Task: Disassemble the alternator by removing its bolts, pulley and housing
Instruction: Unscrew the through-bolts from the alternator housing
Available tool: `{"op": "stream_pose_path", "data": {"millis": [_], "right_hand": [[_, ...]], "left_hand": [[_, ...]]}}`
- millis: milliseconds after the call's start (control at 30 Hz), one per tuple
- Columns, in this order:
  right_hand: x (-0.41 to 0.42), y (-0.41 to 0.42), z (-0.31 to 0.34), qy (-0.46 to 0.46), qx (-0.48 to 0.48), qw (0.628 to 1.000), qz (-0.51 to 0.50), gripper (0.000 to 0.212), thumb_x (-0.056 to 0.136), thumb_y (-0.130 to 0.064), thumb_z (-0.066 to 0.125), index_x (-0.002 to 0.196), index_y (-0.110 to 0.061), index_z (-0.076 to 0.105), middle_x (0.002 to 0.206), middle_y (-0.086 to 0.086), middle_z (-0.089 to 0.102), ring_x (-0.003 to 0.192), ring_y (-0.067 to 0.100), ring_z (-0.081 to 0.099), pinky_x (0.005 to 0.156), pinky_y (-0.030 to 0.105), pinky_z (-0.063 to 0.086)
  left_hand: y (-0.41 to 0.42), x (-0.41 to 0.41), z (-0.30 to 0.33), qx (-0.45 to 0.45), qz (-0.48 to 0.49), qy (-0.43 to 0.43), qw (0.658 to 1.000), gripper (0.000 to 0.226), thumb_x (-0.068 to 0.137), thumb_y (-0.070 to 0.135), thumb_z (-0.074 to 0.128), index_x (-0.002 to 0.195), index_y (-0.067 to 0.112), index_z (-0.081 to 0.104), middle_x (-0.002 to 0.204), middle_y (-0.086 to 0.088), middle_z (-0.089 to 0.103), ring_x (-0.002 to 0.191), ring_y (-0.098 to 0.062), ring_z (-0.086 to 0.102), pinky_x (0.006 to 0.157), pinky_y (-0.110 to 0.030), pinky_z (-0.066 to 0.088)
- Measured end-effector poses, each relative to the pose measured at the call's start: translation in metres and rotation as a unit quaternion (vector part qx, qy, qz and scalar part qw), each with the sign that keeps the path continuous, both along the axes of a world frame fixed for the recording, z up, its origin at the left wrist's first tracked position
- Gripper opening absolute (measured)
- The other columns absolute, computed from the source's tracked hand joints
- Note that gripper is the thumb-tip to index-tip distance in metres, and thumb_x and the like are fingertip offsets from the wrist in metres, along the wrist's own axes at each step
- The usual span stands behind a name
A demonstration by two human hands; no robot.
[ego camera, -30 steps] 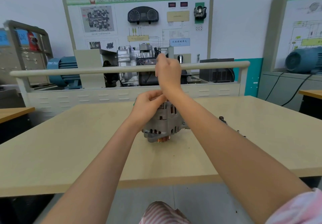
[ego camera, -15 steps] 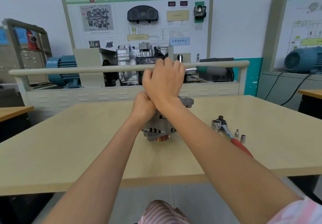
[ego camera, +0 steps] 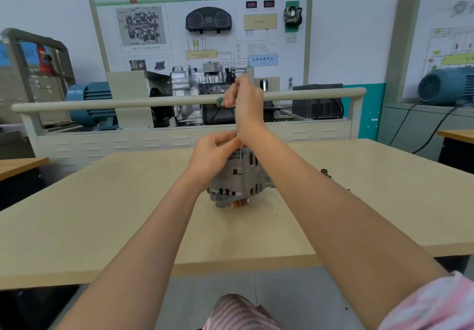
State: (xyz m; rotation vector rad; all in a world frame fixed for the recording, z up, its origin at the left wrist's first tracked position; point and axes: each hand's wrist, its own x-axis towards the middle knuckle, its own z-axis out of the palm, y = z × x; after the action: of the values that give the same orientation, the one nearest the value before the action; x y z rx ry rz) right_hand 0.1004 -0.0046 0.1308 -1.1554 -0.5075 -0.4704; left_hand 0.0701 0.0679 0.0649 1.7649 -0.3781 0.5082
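Observation:
The grey alternator (ego camera: 241,183) stands on the beige table (ego camera: 102,214) with its copper-coloured pulley (ego camera: 238,203) facing down. My left hand (ego camera: 213,152) rests on the alternator's top and pinches the thin metal shaft (ego camera: 239,151) of a screwdriver. My right hand (ego camera: 248,109) is raised above it and grips the screwdriver's green handle (ego camera: 220,101), holding the tool upright over the housing. The tip and the bolt under it are hidden by my fingers.
A ratchet head (ego camera: 324,172) peeks out behind my right forearm; the rest of the wrench is hidden. Behind the table runs a training bench with a beige rail (ego camera: 154,102), a gearbox and a blue motor (ego camera: 87,101). Another desk edge (ego camera: 20,165) lies at left.
My right hand has turned on the screwdriver handle, from lying flat over it to upright. My right forearm swung right and now covers the ratchet and sockets. The left hand stays at the shaft.

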Motion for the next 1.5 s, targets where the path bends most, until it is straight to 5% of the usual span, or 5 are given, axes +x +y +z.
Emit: {"op": "stream_pose_path", "data": {"millis": [200,467,733,933,1500], "right_hand": [[-0.006,0.015,-0.029,-0.149,-0.366,0.743,-0.540,0.021,0.083,-0.027,0.042,0.081,-0.010,0.054,0.080,0.001,0.050,0.080,0.020,0.042,0.084,0.033,0.029],[-0.005,0.002,-0.002,-0.043,-0.021,0.996,-0.075,0.053,0.092,-0.012,0.038,0.040,-0.017,0.030,0.039,-0.002,0.028,0.044,0.016,0.028,0.054,0.028,0.029],[-0.009,0.008,-0.011,-0.091,-0.085,0.982,-0.141,0.043,0.093,-0.009,0.039,0.050,-0.012,0.036,0.048,-0.001,0.035,0.050,0.013,0.033,0.056,0.030,0.032],[-0.011,0.016,-0.030,-0.114,-0.383,0.749,-0.529,0.020,0.082,-0.028,0.043,0.086,-0.011,0.053,0.088,0.001,0.047,0.086,0.020,0.037,0.090,0.033,0.026],[-0.004,0.000,0.005,0.039,0.043,0.995,0.076,0.042,0.090,-0.011,0.035,0.049,-0.014,0.038,0.039,0.000,0.037,0.044,0.015,0.039,0.054,0.022,0.045]], "left_hand": [[0.001,0.005,0.002,0.006,0.085,0.041,0.996,0.034,0.091,-0.005,0.048,0.061,0.011,0.044,0.053,-0.001,0.044,0.051,-0.008,0.035,0.037,-0.011,0.025],[-0.001,0.002,-0.001,0.017,0.015,-0.001,1.000,0.019,0.090,0.013,0.061,0.080,0.028,0.069,0.067,0.017,0.070,0.070,0.002,0.066,0.061,-0.012,0.050],[0.002,0.001,-0.001,0.015,0.010,0.012,1.000,0.031,0.091,0.003,0.055,0.068,0.022,0.065,0.056,0.016,0.067,0.055,0.006,0.062,0.051,-0.007,0.046],[0.001,0.005,0.002,0.044,0.069,0.020,0.996,0.031,0.091,-0.005,0.051,0.065,0.012,0.049,0.064,-0.006,0.052,0.059,-0.010,0.043,0.051,-0.019,0.037],[0.001,-0.002,0.000,0.015,-0.012,0.007,1.000,0.022,0.094,0.017,0.056,0.084,0.031,0.069,0.076,0.020,0.072,0.074,0.006,0.067,0.059,-0.005,0.046]]}}
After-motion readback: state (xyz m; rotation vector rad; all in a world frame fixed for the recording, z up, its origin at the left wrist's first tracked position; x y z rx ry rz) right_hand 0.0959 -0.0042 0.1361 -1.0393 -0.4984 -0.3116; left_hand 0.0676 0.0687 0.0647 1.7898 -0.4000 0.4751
